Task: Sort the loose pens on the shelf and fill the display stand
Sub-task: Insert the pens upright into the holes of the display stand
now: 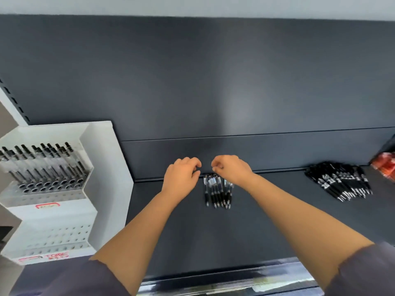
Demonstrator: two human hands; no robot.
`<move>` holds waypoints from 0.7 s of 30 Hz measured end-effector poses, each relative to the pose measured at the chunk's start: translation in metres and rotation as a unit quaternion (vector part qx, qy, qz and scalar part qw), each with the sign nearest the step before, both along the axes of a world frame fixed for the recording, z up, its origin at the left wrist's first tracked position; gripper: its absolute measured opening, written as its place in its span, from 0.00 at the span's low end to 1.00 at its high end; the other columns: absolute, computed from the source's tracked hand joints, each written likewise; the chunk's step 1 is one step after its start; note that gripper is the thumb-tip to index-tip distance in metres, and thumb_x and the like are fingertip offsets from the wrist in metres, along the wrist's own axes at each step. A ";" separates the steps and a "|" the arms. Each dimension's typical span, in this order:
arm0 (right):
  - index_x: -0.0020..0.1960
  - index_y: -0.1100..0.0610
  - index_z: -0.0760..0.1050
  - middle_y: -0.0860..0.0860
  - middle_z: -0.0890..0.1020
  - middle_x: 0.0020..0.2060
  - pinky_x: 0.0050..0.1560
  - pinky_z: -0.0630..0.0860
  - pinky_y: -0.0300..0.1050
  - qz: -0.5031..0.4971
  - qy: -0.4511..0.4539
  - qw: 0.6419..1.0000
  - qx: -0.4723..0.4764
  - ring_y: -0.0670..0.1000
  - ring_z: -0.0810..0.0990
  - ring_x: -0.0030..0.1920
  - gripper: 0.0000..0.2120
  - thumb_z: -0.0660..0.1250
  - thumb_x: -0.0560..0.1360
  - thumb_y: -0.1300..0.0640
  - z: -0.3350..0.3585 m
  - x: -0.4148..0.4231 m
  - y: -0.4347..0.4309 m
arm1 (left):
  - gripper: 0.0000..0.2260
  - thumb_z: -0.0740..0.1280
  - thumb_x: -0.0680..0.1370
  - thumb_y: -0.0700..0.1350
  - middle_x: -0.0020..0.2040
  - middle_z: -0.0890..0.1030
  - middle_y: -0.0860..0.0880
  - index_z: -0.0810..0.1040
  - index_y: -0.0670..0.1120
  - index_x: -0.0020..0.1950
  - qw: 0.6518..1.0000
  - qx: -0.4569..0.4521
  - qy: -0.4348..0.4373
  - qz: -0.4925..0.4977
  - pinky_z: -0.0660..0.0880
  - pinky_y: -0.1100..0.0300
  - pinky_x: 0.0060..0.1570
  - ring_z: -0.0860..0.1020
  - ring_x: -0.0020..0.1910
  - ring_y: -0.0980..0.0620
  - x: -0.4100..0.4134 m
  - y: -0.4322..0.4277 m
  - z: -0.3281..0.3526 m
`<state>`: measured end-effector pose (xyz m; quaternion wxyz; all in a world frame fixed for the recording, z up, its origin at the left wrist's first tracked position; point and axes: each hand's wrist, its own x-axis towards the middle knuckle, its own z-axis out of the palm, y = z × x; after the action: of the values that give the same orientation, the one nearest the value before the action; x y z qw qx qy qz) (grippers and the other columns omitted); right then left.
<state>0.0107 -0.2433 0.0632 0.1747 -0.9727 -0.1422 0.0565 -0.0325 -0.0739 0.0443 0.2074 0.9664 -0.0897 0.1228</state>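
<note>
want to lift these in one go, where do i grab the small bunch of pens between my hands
Grip the small bunch of pens across its middle from above, thumb on one flank, fingers on the other. They lie flat, side by side and roughly parallel, so squeezing across likely gathers them.

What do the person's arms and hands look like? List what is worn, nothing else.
Both the left hand and right hand are bare: no gloves, rings or watch visible. The forearms are uncovered. A dark grey left sleeve and matching right sleeve end near the elbows.
</note>
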 end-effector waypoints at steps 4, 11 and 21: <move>0.56 0.49 0.76 0.48 0.81 0.52 0.49 0.75 0.47 -0.004 0.042 0.999 0.002 0.53 0.78 0.54 0.11 0.59 0.78 0.54 -0.023 0.008 -0.016 | 0.09 0.61 0.78 0.46 0.51 0.77 0.51 0.74 0.49 0.58 0.998 0.003 0.056 0.012 0.71 0.54 0.51 0.73 0.51 0.49 0.014 -0.018 -0.021; 0.49 0.48 0.77 0.51 0.80 0.49 0.48 0.73 0.46 -0.012 0.113 0.993 -0.018 0.57 0.77 0.54 0.07 0.60 0.77 0.54 -0.062 0.030 -0.014 | 0.17 0.64 0.77 0.48 0.61 0.72 0.46 0.68 0.49 0.65 0.968 -0.019 0.248 0.015 0.72 0.47 0.58 0.72 0.61 0.44 0.046 -0.033 -0.073; 0.58 0.53 0.76 0.55 0.77 0.55 0.50 0.76 0.52 -0.075 0.125 0.988 -0.044 0.58 0.78 0.54 0.13 0.60 0.76 0.56 -0.099 0.065 0.018 | 0.22 0.66 0.75 0.49 0.61 0.69 0.45 0.64 0.49 0.67 0.966 -0.019 0.254 0.039 0.72 0.48 0.52 0.70 0.61 0.43 0.089 -0.034 -0.112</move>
<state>0.0757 -0.2255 -0.0362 0.1521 -0.9725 -0.0428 0.1710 0.0562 -0.1081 -0.0672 0.2365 0.9645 0.0057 -0.1172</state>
